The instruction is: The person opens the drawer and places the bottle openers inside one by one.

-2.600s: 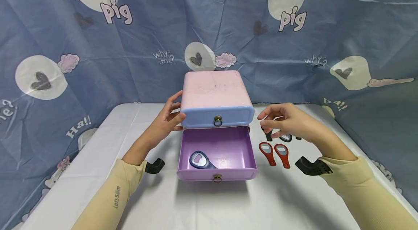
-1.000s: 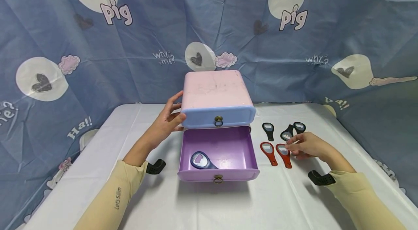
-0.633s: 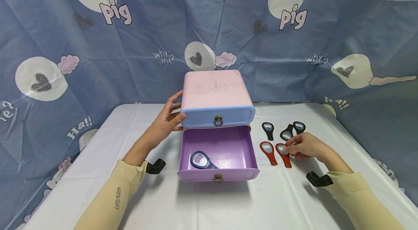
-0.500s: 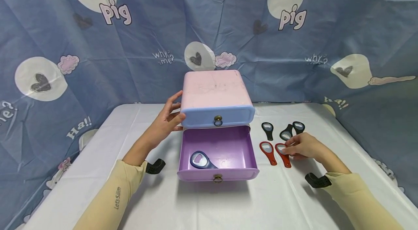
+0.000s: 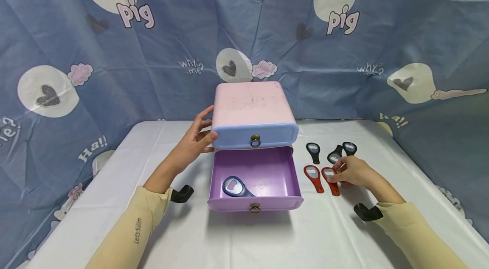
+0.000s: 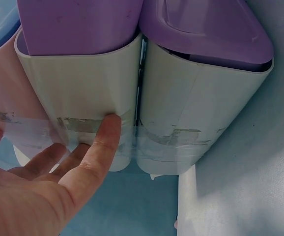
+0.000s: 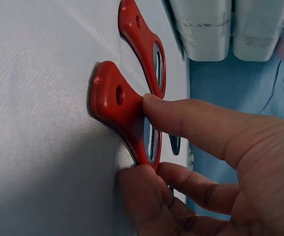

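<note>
A small pink-topped drawer box (image 5: 252, 105) stands mid-table with its purple lower drawer (image 5: 275, 173) pulled out. Inside that drawer lies a dark blue bottle opener (image 5: 236, 187). My left hand (image 5: 189, 146) rests its spread fingers against the box's left side; the left wrist view shows fingertips (image 6: 111, 123) touching the taped wall. Over at the right, my right hand (image 5: 357, 172) pinches the head of a red bottle opener (image 7: 115, 96) between thumb and fingers, with the opener still at the tabletop. Just left of it lies another red opener (image 5: 314, 179).
Behind the red openers lie three black bottle openers, one (image 5: 313, 152) apart and two (image 5: 335, 155) close together. The blue upper drawer (image 5: 233, 137) is closed. A patterned blue cloth (image 5: 160, 48) hangs behind the white table (image 5: 244, 243).
My right hand has come down from above the black openers to the right-hand red one, and its thumb and fingers have closed on it. The left hand has stayed on the box.
</note>
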Tool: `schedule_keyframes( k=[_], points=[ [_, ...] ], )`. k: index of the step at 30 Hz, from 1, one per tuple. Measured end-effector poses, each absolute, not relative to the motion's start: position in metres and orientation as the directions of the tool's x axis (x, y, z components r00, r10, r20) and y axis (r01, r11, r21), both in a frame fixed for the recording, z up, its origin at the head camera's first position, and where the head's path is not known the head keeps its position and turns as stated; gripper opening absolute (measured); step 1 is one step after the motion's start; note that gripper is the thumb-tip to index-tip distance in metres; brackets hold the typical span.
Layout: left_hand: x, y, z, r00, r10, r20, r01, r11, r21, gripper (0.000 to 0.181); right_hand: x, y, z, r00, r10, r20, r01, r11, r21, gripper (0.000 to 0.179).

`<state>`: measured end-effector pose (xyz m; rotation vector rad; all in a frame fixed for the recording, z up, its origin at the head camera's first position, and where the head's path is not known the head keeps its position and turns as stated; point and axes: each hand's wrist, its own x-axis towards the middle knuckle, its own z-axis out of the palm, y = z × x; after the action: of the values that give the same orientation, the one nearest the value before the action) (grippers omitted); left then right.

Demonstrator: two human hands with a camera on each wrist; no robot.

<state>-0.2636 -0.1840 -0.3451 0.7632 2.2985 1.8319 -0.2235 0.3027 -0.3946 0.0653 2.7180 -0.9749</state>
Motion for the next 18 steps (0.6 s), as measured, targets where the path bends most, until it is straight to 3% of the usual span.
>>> schedule_keyframes(
  k=[18],
  points=[
    [-0.2638, -0.1845, -0.3435, -0.862, 0.453, 0.227, 0.315, 0.128, 0.940, 0.077, -0.2225, 0.3049, -0.3953, -0.954, -0.133, -0.270, 0.124, 0.644, -0.755, 0.047]
  ],
)
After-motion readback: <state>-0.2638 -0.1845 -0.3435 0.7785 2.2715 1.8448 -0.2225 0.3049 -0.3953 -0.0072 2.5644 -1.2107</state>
